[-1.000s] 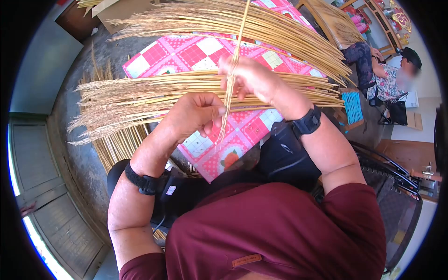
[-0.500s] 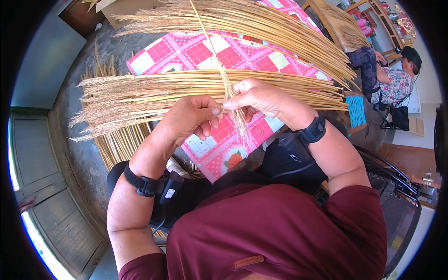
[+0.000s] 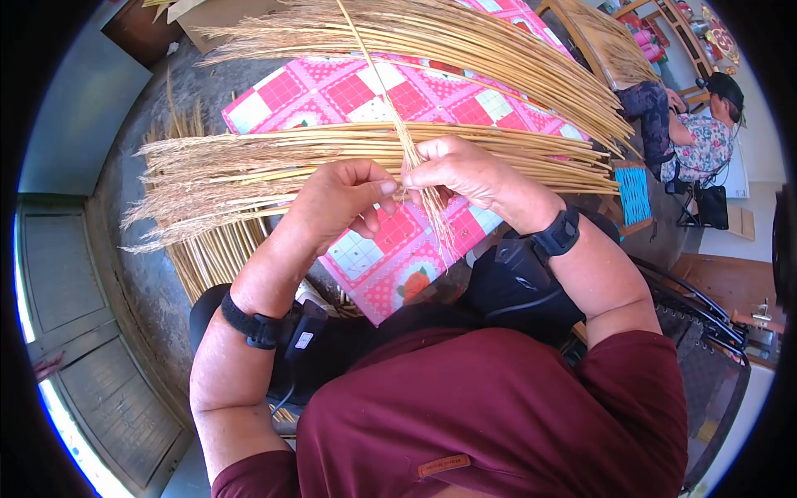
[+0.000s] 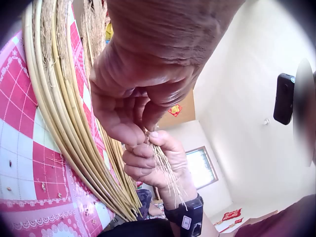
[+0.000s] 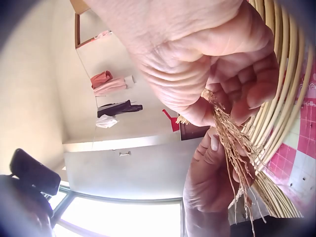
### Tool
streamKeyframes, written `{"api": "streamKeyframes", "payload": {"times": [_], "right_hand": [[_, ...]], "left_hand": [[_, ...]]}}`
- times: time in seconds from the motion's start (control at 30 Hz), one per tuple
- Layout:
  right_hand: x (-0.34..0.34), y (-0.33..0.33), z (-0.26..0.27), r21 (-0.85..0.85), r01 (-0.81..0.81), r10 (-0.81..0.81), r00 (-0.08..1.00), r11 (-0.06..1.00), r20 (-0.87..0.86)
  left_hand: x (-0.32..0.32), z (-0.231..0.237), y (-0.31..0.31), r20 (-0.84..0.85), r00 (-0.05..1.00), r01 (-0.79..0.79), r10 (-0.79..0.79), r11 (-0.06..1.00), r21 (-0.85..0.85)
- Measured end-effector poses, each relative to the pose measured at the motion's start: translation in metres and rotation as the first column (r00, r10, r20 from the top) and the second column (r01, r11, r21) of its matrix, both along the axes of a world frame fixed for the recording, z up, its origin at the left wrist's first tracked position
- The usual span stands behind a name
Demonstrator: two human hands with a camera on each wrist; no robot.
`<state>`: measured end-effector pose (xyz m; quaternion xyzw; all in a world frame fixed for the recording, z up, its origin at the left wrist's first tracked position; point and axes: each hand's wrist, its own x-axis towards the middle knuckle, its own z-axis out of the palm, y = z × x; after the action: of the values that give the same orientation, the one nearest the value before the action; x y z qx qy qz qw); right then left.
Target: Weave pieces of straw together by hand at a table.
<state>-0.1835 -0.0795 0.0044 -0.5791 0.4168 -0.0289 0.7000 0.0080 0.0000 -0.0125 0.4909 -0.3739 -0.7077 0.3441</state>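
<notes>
A single dried grass stalk (image 3: 371, 62) slants across the head view, its thin end pointing away and its tasselled head (image 3: 436, 212) hanging toward the body. My right hand (image 3: 465, 172) pinches that head between thumb and curled fingers. Just left of it, my left hand (image 3: 342, 202) pinches a few fine wisps at the side of the head, thumb against forefinger. In the left wrist view the fingertips of both hands meet, and loose strands (image 4: 168, 173) droop below them. The right wrist view shows frayed strands (image 5: 237, 158) spilling from under the right thumb.
Beneath the hands, a bundle of tasselled stalks (image 3: 249, 170) lies across a pink checked cloth (image 3: 353, 100). A second bundle (image 3: 465, 46) lies farther back. More stalks (image 3: 216, 253) stick out below at left. A person (image 3: 701, 145) sits at right beside a blue woven stool (image 3: 633, 197).
My right hand has come down the stalk and now pinches its tasselled head. My left thumb and fingers have shifted slightly to the side wisps. The stalk's far end has tipped left.
</notes>
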Motion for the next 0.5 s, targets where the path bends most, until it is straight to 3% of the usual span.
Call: {"api": "streamKeyframes", "payload": {"times": [0.1, 0.2, 0.4, 0.5], "right_hand": [[0.0019, 0.0013, -0.0011, -0.02, 0.039, -0.038, 0.999, 0.999, 0.02], [0.0019, 0.0025, 0.0012, 0.013, 0.029, -0.029, 1.0, 0.999, -0.004], [0.0008, 0.0024, -0.0076, -0.066, -0.009, 0.008, 1.0, 0.998, -0.007], [-0.0003, 0.0002, -0.007, -0.059, -0.028, 0.028, 1.0, 0.998, 0.003]], "left_hand": [[-0.0048, -0.0034, -0.0004, 0.181, 0.983, 0.049, -0.024, 0.989, -0.136], [-0.0078, 0.0047, -0.0006, 0.211, 0.977, 0.057, -0.032, 0.992, -0.112], [-0.0081, 0.0057, -0.0002, 0.218, 0.975, 0.059, -0.045, 0.997, -0.059], [-0.0069, 0.0065, -0.001, 0.137, 0.989, 0.052, -0.051, 0.999, -0.007]]}}
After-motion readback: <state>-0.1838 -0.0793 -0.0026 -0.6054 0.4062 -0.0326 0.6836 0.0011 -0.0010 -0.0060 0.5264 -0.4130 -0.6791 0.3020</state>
